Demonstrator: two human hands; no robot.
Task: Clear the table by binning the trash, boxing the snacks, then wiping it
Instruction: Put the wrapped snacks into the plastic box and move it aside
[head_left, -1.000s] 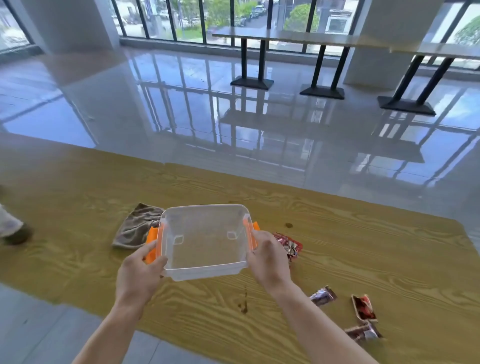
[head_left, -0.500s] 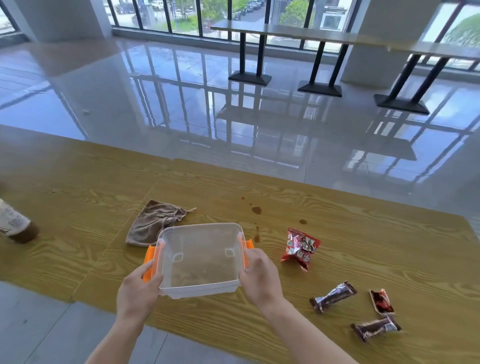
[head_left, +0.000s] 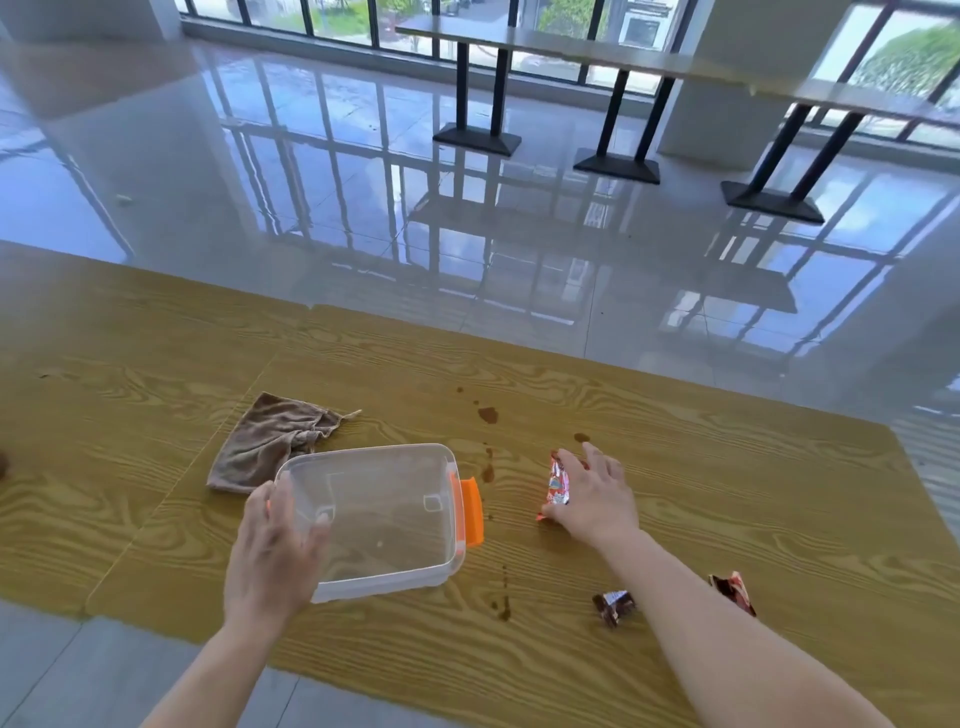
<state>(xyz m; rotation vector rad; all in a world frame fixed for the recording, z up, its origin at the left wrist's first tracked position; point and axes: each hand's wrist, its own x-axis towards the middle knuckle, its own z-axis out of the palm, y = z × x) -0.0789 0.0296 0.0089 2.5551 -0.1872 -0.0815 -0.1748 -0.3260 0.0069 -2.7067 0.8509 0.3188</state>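
Note:
A clear plastic box (head_left: 395, 577) with an orange latch (head_left: 471, 512) rests empty on the wooden table (head_left: 753, 483). My left hand (head_left: 275, 551) grips its left rim, thumb inside the wall. To the right of the box lies a red snack packet (head_left: 558, 480). My right hand (head_left: 597, 499) covers it, with the thumb at its lower end and the fingers over its top. A small brown snack bar (head_left: 614, 607) and a red-brown wrapper (head_left: 732, 590) lie near the front edge, partly hidden by my right forearm.
A crumpled brown cloth (head_left: 270, 441) lies just behind the box's left corner. Brown spill spots (head_left: 488, 414) mark the table behind the box, and a streak (head_left: 503, 605) runs toward the front edge. Beyond the table are shiny floor and black-legged tables (head_left: 618, 166).
The box has come down onto the table. My right hand let go of its right side and moved right onto the red snack packet. My left hand stays on the box.

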